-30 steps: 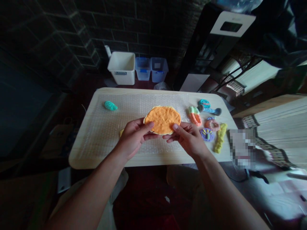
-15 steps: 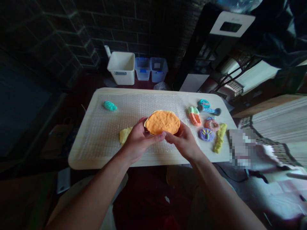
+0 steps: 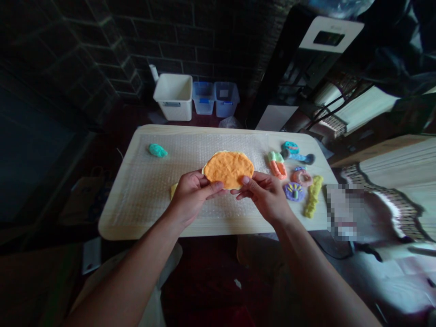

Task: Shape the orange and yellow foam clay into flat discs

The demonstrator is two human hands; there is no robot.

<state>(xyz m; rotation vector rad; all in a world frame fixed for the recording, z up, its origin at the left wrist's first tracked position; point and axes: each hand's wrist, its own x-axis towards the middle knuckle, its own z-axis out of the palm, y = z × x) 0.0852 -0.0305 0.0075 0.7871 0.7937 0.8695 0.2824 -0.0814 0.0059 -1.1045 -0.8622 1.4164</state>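
Both hands hold a flat round orange clay disc [image 3: 229, 168] with a pale yellow rim above the wooden table [image 3: 146, 227]. My left hand [image 3: 189, 196] pinches the disc's near left edge, thumb on top. On the near right edge, my right hand [image 3: 265, 194] pinches it the same way. A yellow clay lump [image 3: 173, 190] lies on the bubble wrap [image 3: 177, 159], mostly hidden behind my left hand.
A teal clay lump [image 3: 157, 150] lies at the table's far left. Several coloured clay shapes [image 3: 294, 172] sit at the right end. A white bin [image 3: 173, 96] and two clear boxes [image 3: 215, 97] stand on the floor beyond the table.
The disc was tilted flatter and drawn closer half a second ago; now it is raised and faces me again, with both hands back on its near edge.
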